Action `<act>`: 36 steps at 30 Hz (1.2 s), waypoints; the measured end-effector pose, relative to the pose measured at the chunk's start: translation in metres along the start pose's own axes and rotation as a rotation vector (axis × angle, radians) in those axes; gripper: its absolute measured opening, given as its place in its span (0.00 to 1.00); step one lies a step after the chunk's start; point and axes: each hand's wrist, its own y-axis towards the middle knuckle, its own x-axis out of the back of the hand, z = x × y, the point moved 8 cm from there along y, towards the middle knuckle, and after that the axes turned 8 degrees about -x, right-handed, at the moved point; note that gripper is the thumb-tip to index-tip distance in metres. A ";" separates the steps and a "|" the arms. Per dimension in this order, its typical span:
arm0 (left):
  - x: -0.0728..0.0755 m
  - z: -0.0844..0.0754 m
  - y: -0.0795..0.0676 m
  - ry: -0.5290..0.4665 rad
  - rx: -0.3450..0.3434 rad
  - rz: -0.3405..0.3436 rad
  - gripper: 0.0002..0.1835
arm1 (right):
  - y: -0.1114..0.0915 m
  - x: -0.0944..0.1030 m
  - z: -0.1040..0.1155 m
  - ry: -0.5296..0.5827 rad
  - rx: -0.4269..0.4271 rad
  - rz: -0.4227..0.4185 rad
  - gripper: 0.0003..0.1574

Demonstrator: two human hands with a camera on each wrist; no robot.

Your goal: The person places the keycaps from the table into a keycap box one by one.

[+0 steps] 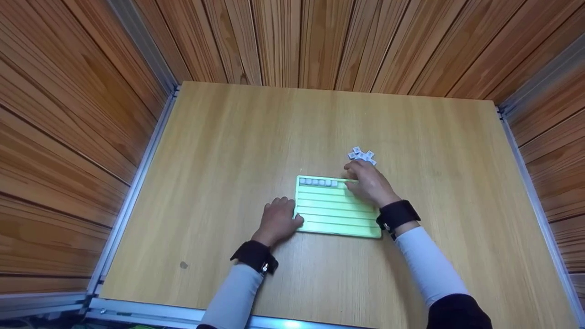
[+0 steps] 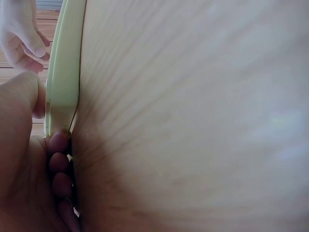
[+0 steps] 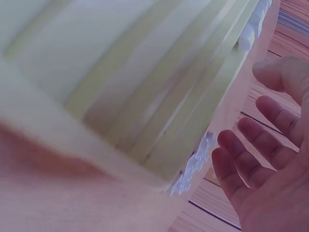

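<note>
A light green ridged tray (image 1: 338, 220) lies on the table, with several small white tiles (image 1: 318, 183) lined up from the left in its top groove. My left hand (image 1: 278, 219) holds the tray's left side near the front corner. In the left wrist view its thumb is on the tray edge (image 2: 66, 72) and the other fingertips bunch at the corner. Over the tray's upper right part hovers my right hand (image 1: 371, 183), fingers loosely bent. The right wrist view shows nothing between its fingers (image 3: 256, 169). Just beyond them is a loose pile of white tiles (image 1: 362, 154), partly hidden by the hand.
The wooden table (image 1: 237, 137) extends around the tray on all sides. A small dark spot (image 1: 183, 265) marks its front left. Wood-plank walls (image 1: 283, 43) and metal rails (image 1: 137, 183) border the table.
</note>
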 end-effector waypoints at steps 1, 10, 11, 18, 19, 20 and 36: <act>0.000 0.000 0.000 -0.003 0.004 0.004 0.11 | 0.000 0.002 -0.001 -0.007 -0.001 -0.006 0.28; 0.001 0.002 -0.001 -0.012 0.001 0.002 0.11 | 0.000 0.019 -0.020 -0.056 0.004 -0.074 0.30; 0.001 0.002 -0.001 -0.012 -0.001 0.002 0.11 | 0.000 0.020 -0.023 -0.061 0.000 -0.077 0.30; 0.001 0.002 -0.001 -0.015 -0.019 -0.006 0.10 | -0.001 0.027 -0.043 -0.051 -0.060 -0.069 0.31; 0.001 0.002 -0.001 -0.016 -0.020 -0.008 0.10 | 0.000 0.027 -0.045 -0.048 -0.070 -0.066 0.32; 0.000 0.002 -0.001 -0.017 -0.020 -0.007 0.10 | 0.000 0.027 -0.047 -0.046 -0.077 -0.064 0.32; -0.001 0.000 -0.001 -0.019 -0.003 0.007 0.10 | 0.011 0.023 -0.070 -0.017 -0.145 -0.023 0.31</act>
